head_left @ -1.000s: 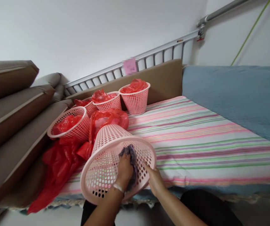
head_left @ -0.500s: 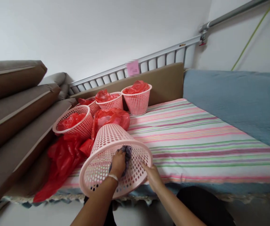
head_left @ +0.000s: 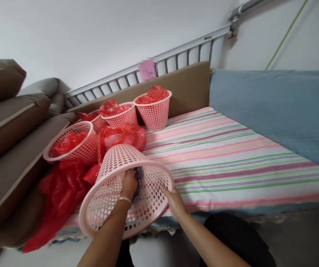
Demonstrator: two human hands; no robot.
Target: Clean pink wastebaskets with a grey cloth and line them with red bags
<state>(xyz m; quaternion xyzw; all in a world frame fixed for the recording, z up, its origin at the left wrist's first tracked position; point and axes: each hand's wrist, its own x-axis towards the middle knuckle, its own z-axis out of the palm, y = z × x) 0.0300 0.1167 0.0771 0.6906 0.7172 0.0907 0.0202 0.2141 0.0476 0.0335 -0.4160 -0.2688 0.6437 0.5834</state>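
Observation:
A pink perforated basket [head_left: 111, 163] lies on its side at the near edge of the striped bed, its mouth toward me. My left hand [head_left: 128, 184] reaches deep inside it, closed round a dark grey cloth [head_left: 138, 174] pressed against the inner wall. My right hand [head_left: 173, 198] grips the basket's rim on the right side and steadies it. A thin bracelet circles my left wrist.
Several pink baskets [head_left: 153, 109] lined with red plastic bags stand behind along a brown headboard. A loose red bag [head_left: 61, 189] hangs over the bed's left edge. Brown cushions [head_left: 6, 126] stack at the left. A blue blanket [head_left: 273, 107] covers the right of the striped sheet [head_left: 231, 155].
My left hand with the cloth has slid further into the basket, toward its upper inner wall. The right hand has stayed on the rim. The view has shifted slightly.

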